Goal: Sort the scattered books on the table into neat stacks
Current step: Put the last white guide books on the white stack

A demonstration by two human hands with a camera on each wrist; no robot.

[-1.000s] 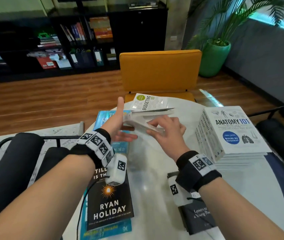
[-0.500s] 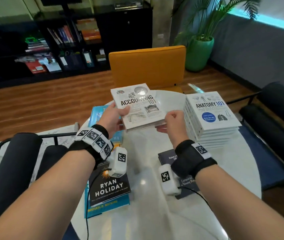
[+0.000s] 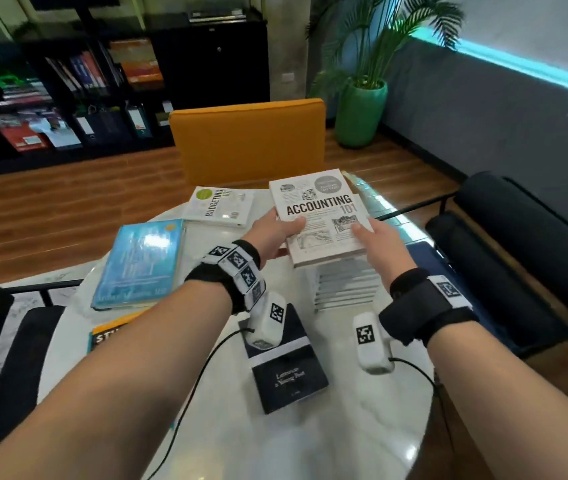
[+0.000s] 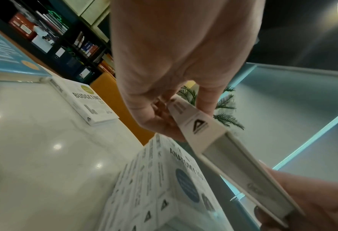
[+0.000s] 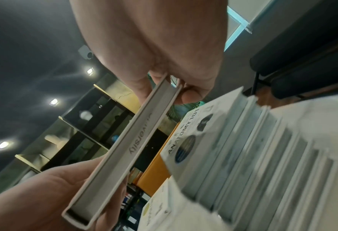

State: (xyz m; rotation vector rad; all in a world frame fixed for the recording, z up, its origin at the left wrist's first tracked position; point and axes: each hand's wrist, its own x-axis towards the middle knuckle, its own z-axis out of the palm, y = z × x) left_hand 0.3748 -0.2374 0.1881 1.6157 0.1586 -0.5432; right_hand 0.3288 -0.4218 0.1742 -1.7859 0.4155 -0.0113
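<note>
I hold a white book titled Accounting 101 (image 3: 320, 216) level in the air with both hands, just above the white stack (image 3: 344, 285) topped by Anatomy 101 (image 4: 185, 176). My left hand (image 3: 275, 233) pinches its near left corner, thumb on the cover. My right hand (image 3: 376, 240) pinches its near right edge. The wrist views show the book's edge (image 5: 128, 150) clamped between thumbs and fingers, with the stack (image 5: 253, 150) below. Budgeting 101 (image 3: 220, 206) lies flat at the table's far side.
On the round white table (image 3: 310, 438) lie a light blue book (image 3: 140, 265), an orange-edged book (image 3: 109, 336) partly under my left arm, and a small dark book (image 3: 286, 372). An orange chair (image 3: 247, 140) stands behind; dark chairs (image 3: 518, 244) flank the table.
Both hands lifted the Accounting 101 book off Budgeting 101, turned it cover up and carried it right, until it hangs over the Anatomy 101 stack.
</note>
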